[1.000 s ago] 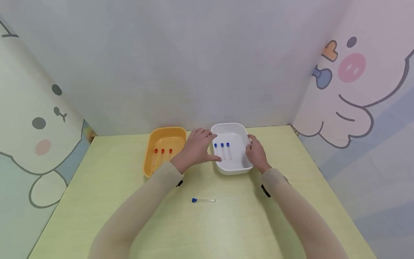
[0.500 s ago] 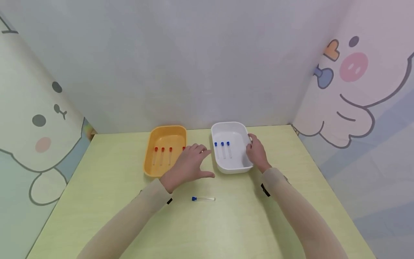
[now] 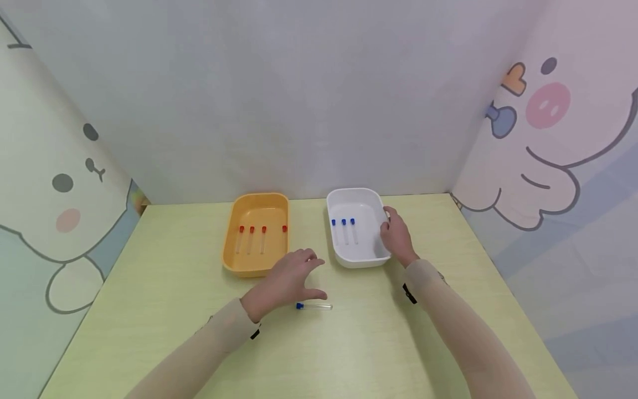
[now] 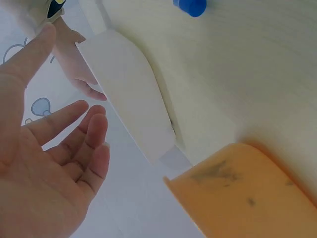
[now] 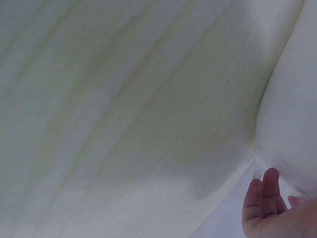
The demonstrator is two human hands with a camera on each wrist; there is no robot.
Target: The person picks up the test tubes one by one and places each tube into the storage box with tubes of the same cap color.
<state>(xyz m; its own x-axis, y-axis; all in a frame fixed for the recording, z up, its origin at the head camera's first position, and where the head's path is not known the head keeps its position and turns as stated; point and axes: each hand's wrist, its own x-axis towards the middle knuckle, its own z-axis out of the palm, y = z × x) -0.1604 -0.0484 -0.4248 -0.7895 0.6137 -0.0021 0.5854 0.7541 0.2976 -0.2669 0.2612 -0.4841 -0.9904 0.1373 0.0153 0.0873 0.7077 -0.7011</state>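
My left hand hovers over the table with thumb and fingers spread apart and nothing between them. Just below its thumb lies a test tube with a blue cap, flat on the table. My right hand grips the right rim of a white tray, thumb on the inner side. In that tray are three blue-capped test tubes, lying side by side toward its left. An orange tray contains several red-capped test tubes; one lies apart along its right wall.
Both trays stand near the back edge of the pale wooden table, with a narrow gap between them. A grey-white curtain hangs behind. Cartoon-printed sheets flank both sides.
My left hand has drawn back from the white tray's left side toward the loose test tube, uncovering the orange tray's right side. My right hand stays on the white tray.
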